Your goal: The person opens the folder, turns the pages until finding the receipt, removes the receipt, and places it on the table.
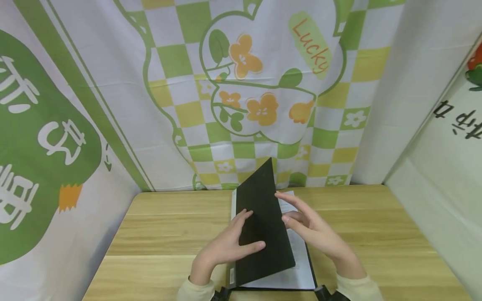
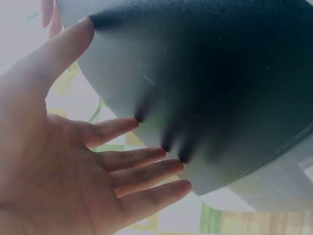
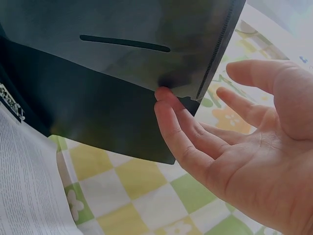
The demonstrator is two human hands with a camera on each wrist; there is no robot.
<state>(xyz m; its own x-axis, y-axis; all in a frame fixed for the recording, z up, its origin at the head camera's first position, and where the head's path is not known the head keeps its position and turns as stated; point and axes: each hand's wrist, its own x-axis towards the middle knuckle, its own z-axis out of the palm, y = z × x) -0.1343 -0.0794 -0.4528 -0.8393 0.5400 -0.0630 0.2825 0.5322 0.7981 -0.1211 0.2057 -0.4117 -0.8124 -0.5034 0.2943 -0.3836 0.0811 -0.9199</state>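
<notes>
A black folder [image 1: 261, 225] lies in front of me with its front cover tilted up, partly raised. Printed paper sheets [image 1: 301, 255] show beneath it. My left hand [image 1: 229, 244] touches the outer face of the cover with spread, straight fingers; its fingertips [image 2: 183, 166] meet the dark plastic in the left wrist view. At the cover's free edge is my right hand [image 1: 320, 230], its extended fingertips [image 3: 165, 95] against the inner side. The right wrist view shows a slotted inner pocket [image 3: 122, 63] and a metal clip [image 3: 11, 104] above the sheets.
The folder rests on a wooden table [image 1: 169, 234]. A curtain [image 1: 241, 150] with green and yellow checks hangs behind the table's far edge. Patterned white cloth walls [image 1: 444, 188] stand at both sides.
</notes>
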